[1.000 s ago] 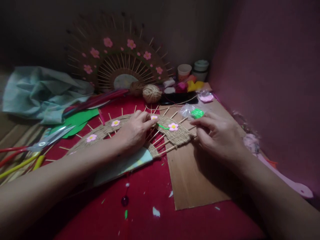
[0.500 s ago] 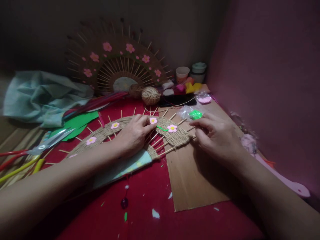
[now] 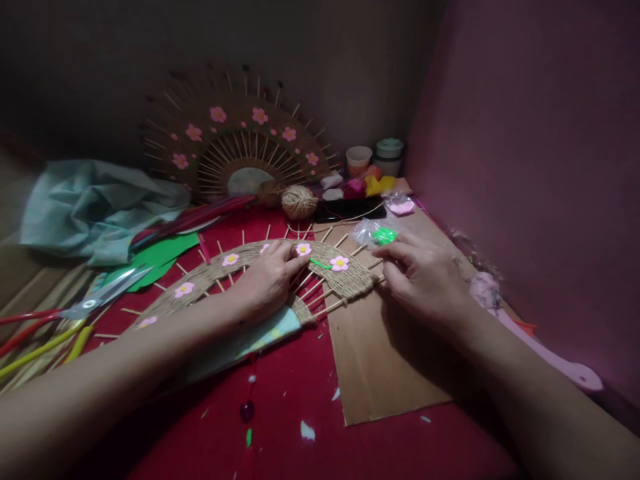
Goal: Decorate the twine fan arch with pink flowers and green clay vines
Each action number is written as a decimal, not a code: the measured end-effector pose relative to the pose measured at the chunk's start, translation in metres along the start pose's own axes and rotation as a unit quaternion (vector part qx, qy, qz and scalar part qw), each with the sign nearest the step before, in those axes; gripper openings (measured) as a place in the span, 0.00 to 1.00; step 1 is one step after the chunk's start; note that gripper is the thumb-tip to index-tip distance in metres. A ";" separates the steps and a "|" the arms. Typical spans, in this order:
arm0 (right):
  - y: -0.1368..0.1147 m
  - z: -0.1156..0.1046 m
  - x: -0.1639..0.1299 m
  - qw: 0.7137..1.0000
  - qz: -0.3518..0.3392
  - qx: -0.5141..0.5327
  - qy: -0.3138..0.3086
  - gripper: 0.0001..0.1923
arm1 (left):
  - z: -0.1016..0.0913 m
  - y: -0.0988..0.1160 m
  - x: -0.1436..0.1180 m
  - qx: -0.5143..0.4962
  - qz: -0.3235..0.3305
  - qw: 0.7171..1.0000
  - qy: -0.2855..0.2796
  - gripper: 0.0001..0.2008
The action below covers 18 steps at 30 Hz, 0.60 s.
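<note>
Your left hand is resting on the fan, thumb tip at one end of the green strip; I cannot tell whether it is pinching. Your right hand is curling by the fan's right end, thumb and forefinger close together, any hold unclear. The fan is lying across the counter and board. Beyond it, a green lump and twine are sitting; scissors are lying to the left.
</note>
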State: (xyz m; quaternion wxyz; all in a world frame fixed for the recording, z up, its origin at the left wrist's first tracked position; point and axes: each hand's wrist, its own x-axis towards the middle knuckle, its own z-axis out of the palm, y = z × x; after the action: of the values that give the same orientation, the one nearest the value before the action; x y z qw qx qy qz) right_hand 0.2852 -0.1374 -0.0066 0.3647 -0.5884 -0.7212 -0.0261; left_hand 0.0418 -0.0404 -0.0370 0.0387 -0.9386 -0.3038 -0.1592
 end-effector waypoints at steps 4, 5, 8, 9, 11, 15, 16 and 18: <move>0.005 -0.007 0.005 1.000 0.023 0.005 0.013 0.14 | -0.012 0.005 -0.001 0.007 0.001 1.000 0.024 0.12; 0.008 -0.010 0.006 0.999 0.038 0.007 0.023 0.14 | -0.019 0.008 -0.002 0.010 -0.005 1.000 0.028 0.13; 0.016 -0.020 0.012 0.994 0.094 0.014 0.057 0.14 | -0.039 0.025 -0.008 0.015 0.021 1.000 0.008 0.12; 0.018 -0.023 0.013 0.991 0.115 0.015 0.060 0.14 | -0.045 0.032 -0.012 0.014 0.033 0.999 0.010 0.11; 0.021 -0.029 0.017 0.986 0.155 0.011 0.052 0.14 | -0.053 0.050 -0.023 -0.006 0.042 0.999 -0.006 0.12; 0.024 -0.040 0.027 0.980 0.195 -0.011 0.040 0.14 | -0.066 0.083 -0.042 -0.043 0.057 0.997 -0.042 0.13; 0.026 -0.042 0.031 0.979 0.200 -0.020 0.042 0.14 | -0.070 0.090 -0.043 -0.065 0.066 0.995 -0.044 0.12; 0.031 -0.045 0.041 0.974 0.217 -0.046 0.037 0.14 | -0.076 0.101 -0.044 -0.108 0.066 0.991 -0.038 0.11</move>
State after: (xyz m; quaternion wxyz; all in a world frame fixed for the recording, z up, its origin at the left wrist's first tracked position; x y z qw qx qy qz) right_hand 0.3326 -0.1147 0.0375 0.3607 -0.7458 -0.5601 -0.0018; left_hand 0.0457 -0.1595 0.0226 -0.0636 -0.9607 -0.2235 -0.1522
